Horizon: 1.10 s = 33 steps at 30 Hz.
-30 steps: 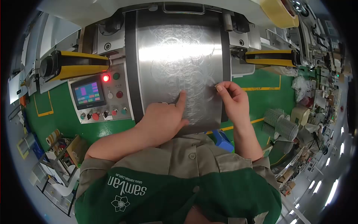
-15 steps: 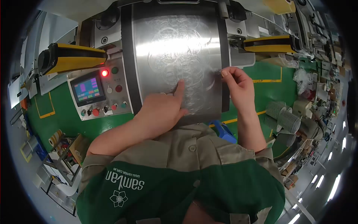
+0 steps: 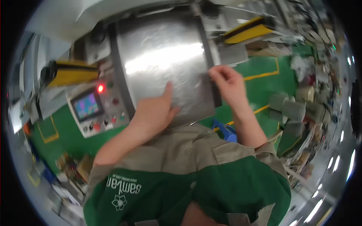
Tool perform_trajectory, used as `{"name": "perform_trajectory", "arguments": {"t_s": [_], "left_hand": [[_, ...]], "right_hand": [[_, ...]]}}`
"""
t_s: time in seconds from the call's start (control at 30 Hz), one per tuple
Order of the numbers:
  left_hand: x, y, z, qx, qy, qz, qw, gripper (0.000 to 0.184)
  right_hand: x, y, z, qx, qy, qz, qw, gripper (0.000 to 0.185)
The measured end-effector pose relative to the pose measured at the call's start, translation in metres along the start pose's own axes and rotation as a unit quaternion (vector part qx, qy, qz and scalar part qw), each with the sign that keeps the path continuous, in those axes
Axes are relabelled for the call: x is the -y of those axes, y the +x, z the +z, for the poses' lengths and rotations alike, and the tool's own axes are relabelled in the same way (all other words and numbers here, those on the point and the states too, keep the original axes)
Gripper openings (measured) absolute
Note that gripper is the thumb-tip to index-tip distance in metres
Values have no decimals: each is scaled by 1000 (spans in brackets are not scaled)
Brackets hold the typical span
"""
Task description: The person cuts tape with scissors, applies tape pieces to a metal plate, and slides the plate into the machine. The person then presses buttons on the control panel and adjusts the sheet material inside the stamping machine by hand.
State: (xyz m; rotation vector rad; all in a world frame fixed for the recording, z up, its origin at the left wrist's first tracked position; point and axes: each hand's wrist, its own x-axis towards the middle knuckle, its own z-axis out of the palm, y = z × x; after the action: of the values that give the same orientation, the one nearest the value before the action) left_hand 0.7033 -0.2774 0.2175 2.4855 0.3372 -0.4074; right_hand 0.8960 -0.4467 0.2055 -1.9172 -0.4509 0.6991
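A shiny metal plate (image 3: pixel 162 41) with faint circular marks lies in front of my body, with a bright glare band across it. My left hand (image 3: pixel 152 113) rests over the lower left of the plate, its index finger stretched out onto the surface and its thumb apart. At the plate's right edge, my right hand (image 3: pixel 228 83) has thumb and index finger pinched together. Whatever is between those fingertips is too small and blurred to make out.
A control panel with a screen (image 3: pixel 87 107) and a lit red lamp (image 3: pixel 100 88) stands left of the plate. Yellow-black arms (image 3: pixel 73 73) flank it on both sides. Lower right are a blue object (image 3: pixel 226 132) and wire-like rolls (image 3: pixel 293 110).
The whole view has tilted and blurred, with the plate shifting left in it. My left index finger stays on the plate. My right hand remains pinched near the plate's right edge.
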Motion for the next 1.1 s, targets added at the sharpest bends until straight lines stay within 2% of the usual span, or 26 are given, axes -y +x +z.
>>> {"name": "perform_trajectory", "arguments": {"t_s": [0.03,0.07,0.1,0.13,0.17,0.47,0.63,0.7,0.8,1.1], "left_hand": [[-4,1,-3,14,15,-15,1000,76],[-5,0,1,-6,15,-13,1000,77],[-8,1,-1,-3,28,-17,999,80],[-10,3,-4,9,30,-18,999,80],[-13,4,-6,24,31,-24,999,80],[-28,8,-11,47,54,-57,996,82],[-33,9,-12,45,62,-79,994,77],[-36,9,-12,39,74,-85,993,74],[-36,10,-10,30,76,-85,993,71],[-43,11,-5,35,68,-121,990,71]], "right_hand": [[8,-6,1,-4,7,11,1000,15],[0,-9,1,-10,-41,-34,999,16],[1,-15,1,6,14,-34,999,15],[-2,-15,2,13,-14,-17,1000,15],[0,-18,1,19,-5,-55,998,16],[-2,-33,-4,40,79,-36,995,18],[4,-40,-21,27,62,-14,998,18],[-10,-38,-20,48,102,-62,992,17],[-17,-38,-19,65,125,-50,989,17],[-24,-34,-41,35,80,-32,996,19]]}}
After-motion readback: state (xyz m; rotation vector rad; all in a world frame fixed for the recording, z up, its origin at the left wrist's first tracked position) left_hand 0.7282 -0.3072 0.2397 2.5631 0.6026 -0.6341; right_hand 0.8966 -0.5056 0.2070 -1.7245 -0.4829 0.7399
